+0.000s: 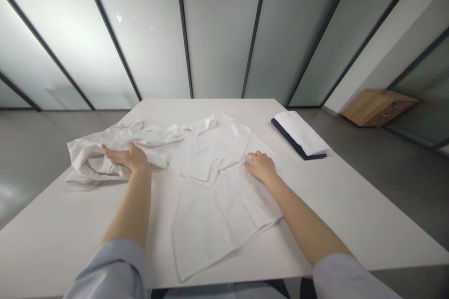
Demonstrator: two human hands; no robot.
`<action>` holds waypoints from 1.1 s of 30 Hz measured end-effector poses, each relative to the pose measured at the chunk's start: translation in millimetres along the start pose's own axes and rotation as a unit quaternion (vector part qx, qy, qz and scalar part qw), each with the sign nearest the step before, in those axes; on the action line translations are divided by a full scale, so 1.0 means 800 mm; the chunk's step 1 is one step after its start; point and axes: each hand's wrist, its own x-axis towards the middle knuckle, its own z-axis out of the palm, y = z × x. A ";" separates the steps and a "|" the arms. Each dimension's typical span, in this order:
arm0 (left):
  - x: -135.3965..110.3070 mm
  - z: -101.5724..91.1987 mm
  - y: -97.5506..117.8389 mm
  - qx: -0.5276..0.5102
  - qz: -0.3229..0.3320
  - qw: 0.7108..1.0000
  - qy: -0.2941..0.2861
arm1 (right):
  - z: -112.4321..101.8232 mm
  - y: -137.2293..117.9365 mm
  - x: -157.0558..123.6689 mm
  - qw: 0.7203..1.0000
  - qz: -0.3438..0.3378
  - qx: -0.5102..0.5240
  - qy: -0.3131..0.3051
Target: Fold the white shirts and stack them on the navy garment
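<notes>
A white collared shirt (206,210) lies spread on the table, its hem toward me and its collar at the far side. My right hand (261,167) rests on the shirt's right side, with the thumb apart from slightly curled fingers. At the left is a crumpled heap of white cloth (91,149), partly hanging past the table's left edge. My left hand (128,155) is at this heap, its fingers stretched out and apart. Whether the heap and the shirt are one garment I cannot tell where they meet.
The white table (336,224) reaches away toward frosted glass panels (217,32). Folded white cloth (300,131) lies on a dark navy folded piece (287,139) near the table's right edge. A wooden cabinet (372,107) stands on the floor at the right.
</notes>
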 end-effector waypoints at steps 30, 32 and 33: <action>-0.126 0.056 0.016 0.453 0.180 0.705 -0.515 | -0.083 0.111 0.140 0.739 0.200 0.603 0.224; -0.128 0.057 0.010 0.454 0.190 0.694 -0.525 | -0.061 0.118 0.123 0.819 0.157 0.511 0.210; -0.130 0.057 0.007 0.455 0.197 0.689 -0.528 | -0.045 0.114 0.111 0.869 0.107 0.445 0.187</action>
